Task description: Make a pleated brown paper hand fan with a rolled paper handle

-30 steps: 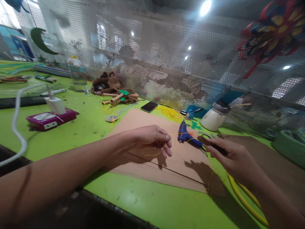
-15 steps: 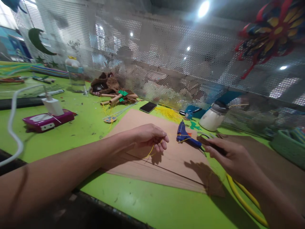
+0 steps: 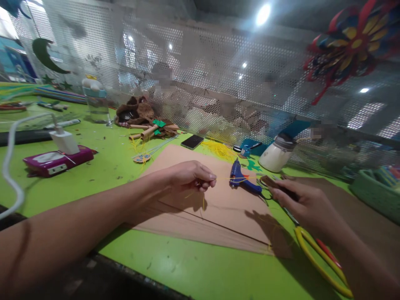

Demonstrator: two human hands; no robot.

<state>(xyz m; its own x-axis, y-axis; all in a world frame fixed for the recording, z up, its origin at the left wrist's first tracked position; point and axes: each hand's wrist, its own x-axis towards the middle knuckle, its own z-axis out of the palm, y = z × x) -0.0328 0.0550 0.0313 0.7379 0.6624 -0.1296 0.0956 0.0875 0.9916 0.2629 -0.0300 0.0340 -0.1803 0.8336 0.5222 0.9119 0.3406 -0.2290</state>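
My left hand [image 3: 192,177] hovers over a brown cardboard sheet [image 3: 225,208], its fingers pinched on a thin yellow strand [image 3: 231,178] that runs taut to the right. My right hand [image 3: 304,204] is closed on a small dark brown piece [image 3: 271,182] at the strand's other end. A blue glue gun [image 3: 240,180] lies on the cardboard between the two hands, just behind the strand.
Yellow-handled scissors [image 3: 318,258] lie under my right wrist. A white jar [image 3: 276,155], a phone [image 3: 191,141], loose yellow strands [image 3: 218,149], a magenta power strip with a charger [image 3: 56,156] and a green basket [image 3: 378,191] stand on the green table [image 3: 103,171]. A perforated screen [image 3: 203,75] closes the back.
My left hand's fingers have closed into a tighter pinch and drawn the yellow strand taut; before, it hung in a slack loop. The right hand has barely moved.
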